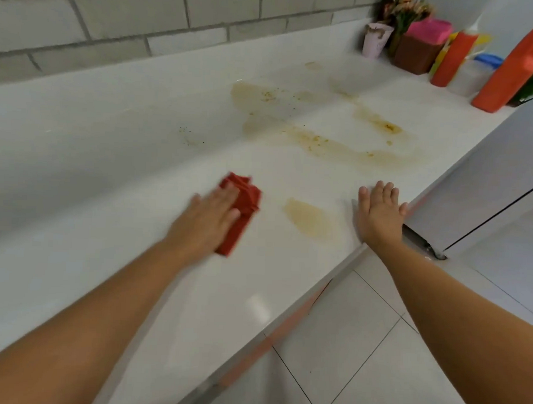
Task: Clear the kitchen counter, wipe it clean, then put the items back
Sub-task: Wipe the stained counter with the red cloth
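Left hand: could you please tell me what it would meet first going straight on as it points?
Likely the long yellow-brown spill streak on the white kitchen counter; depth is hard to judge.

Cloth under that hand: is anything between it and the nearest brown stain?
Nothing visible. Only bare counter lies between the cloth and the nearest stain; the right hand rests flat beyond it, near the edge.
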Tool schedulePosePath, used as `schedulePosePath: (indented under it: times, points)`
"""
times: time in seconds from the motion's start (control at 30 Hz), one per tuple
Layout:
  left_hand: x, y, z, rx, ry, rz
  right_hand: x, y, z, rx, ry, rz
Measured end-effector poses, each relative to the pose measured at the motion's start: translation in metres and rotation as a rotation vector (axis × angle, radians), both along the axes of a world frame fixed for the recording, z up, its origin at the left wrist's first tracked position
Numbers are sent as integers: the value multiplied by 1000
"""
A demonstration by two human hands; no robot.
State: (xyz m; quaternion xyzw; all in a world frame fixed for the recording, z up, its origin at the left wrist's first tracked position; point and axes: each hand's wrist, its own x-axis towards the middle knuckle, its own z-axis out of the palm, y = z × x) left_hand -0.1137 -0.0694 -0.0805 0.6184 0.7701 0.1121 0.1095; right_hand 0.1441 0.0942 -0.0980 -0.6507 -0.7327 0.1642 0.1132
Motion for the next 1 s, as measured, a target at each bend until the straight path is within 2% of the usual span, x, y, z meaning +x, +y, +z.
schedulePosePath:
  times: [0.1,0.2,0.33,0.43,0.57,0.63,0.7,0.83,0.9,1.0]
  points:
    - [-26,40,-2,11,38,206,-1,0,-4,27,20,-7]
    - [-13,75,-3,-18,92,247,0,1,-5,39,48,-7]
    - [64,82,-4,-17,78,91,1,2,-6,48,86,1]
    - [119,45,-4,-32,47,-76,2,2,-6,51,77,4]
    - [120,-28,-3,-7,52,-201,1,2,-7,51,74,4]
    - [93,-43,-3,-6,46,-152,1,3,-7,55,76,0]
    - [57,-37,-3,-5,25,-17,1,3,-8,54,80,-5]
    - [16,20,-1,-36,81,245,0,4,-11,67,97,-5]
    - [36,52,-3,-41,116,254,0,5,-12,65,105,-3]
    - [104,61,-3,-16,80,97,1,5,-11,62,103,2]
